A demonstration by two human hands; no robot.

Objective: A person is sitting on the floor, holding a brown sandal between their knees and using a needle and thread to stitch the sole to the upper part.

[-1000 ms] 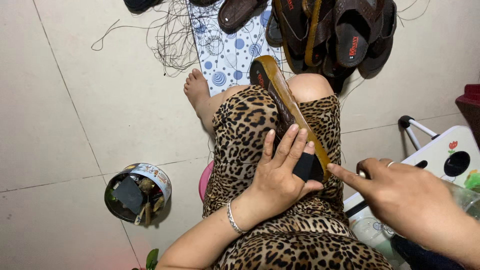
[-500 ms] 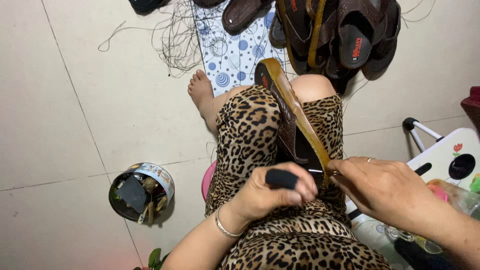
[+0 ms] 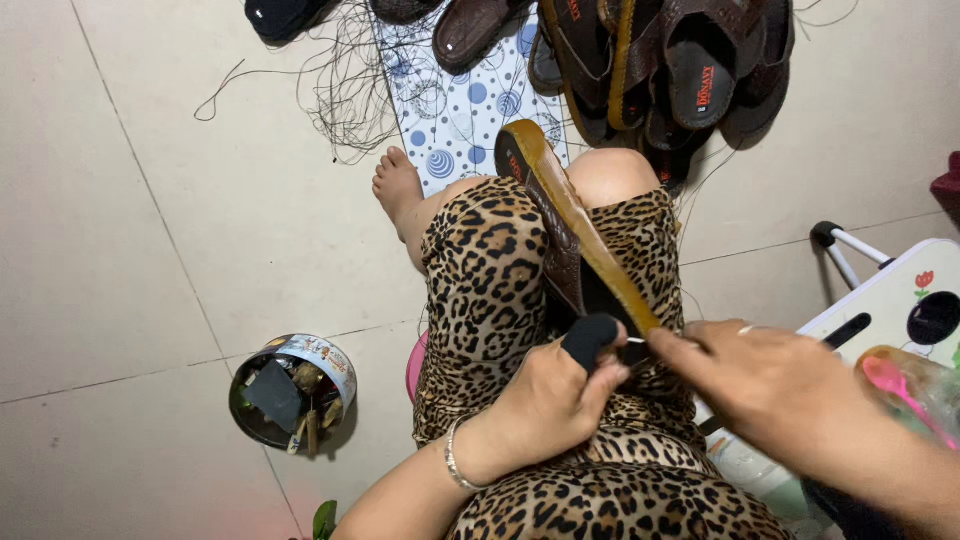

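Left hand (image 3: 545,405), black-capped thumb, closed, steadies brown leather sandal (image 3: 570,235); right hand (image 3: 775,385) beside it pinches thin needle (image 3: 637,341). I judge sole-edge stitching unfinished.

A home sandal-making spot: tiled floor (image 3: 150,200), piled sandals (image 3: 660,70), loose thread (image 3: 340,90)

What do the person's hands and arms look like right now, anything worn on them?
Both forearms are bare, with no sleeves in view. The left hand has a thin silver bracelet at the wrist and a black cover over one fingertip. The right hand wears a pale ring on one finger.
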